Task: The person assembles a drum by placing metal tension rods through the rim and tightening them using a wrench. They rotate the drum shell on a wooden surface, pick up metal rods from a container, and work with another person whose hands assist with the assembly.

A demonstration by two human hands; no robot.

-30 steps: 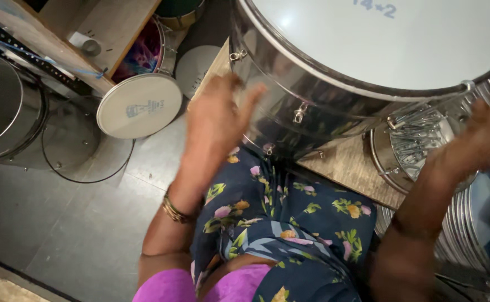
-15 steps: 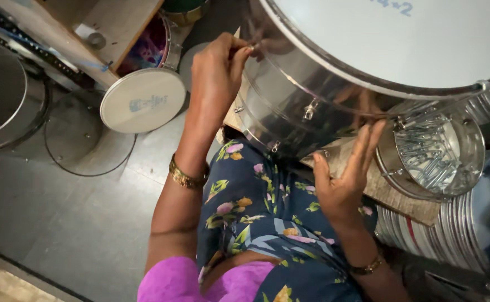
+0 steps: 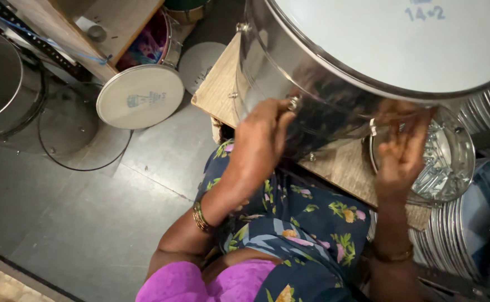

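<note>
Seen from the head camera, a large drum (image 3: 334, 72) with a shiny steel shell and a white skin sits on a wooden board (image 3: 222, 84), filling the upper right of the view and tipped toward the person. The left hand (image 3: 262, 137) is pressed against the near side of the shell, its fingers (image 3: 281, 112) curled together around a small metal tuning lug (image 3: 294, 103) on the wall — whether they pinch it fully I cannot tell, since the thumb side is hidden. The right hand (image 3: 401, 154) lies flat against the shell lower right, fingers spread apart and pointing up, clamped on nothing, its own reflection showing in the steel above it. Just behind that hand a round steel bowl (image 3: 452, 162) with a crinkled, glittering inside rests at the board's edge, and a stack of thin steel hoops (image 3: 457, 240) leans below it. A gold bangle (image 3: 201, 217) circles the left wrist, another the right. Over the lap spreads a dark floral cloth (image 3: 301, 223). To the left, on the grey floor (image 3: 60, 223), a smaller white-skinned drum (image 3: 140, 96) lies on its side beside a wooden shelf (image 3: 105, 28), with an empty steel shell (image 3: 2, 84) farther left.
</note>
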